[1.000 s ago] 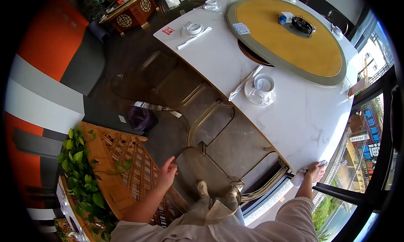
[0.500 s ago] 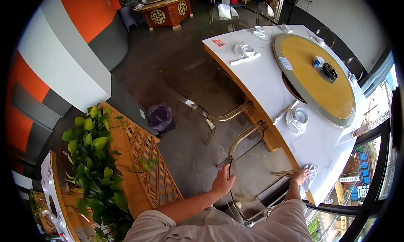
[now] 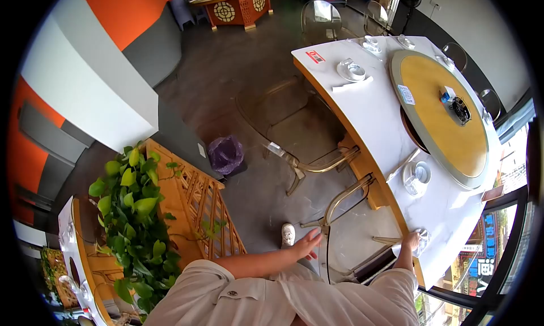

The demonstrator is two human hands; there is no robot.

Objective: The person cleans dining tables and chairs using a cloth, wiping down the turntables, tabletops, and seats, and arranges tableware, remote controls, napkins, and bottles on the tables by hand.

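Observation:
My left hand [image 3: 306, 245] hangs beside the back edge of a clear, smoke-tinted chair [image 3: 330, 212], fingers stretched out, holding nothing. My right hand [image 3: 409, 242] is at the near right edge of the white table [image 3: 374, 119]. It presses a crumpled grey-white cloth [image 3: 421, 243] onto the tabletop; some of its fingers are hidden. Up the table from this hand stands a place setting of stacked white dishes [image 3: 417, 177], with a white-wrapped strip [image 3: 403, 165] lying alongside.
A gold turntable [image 3: 439, 99] carries a blue-white box and a dark round object. Another clear chair [image 3: 294, 164] stands farther along the table. A purple-lined bin [image 3: 226, 155] and a wooden planter with leafy plants [image 3: 133, 212] are on the left. Windows [image 3: 510, 235] border the right side.
My left hand has come off the chair's edge, its fingers now extended. My right hand stays on the cloth at the table edge. The view has shifted, and a white shoe now shows.

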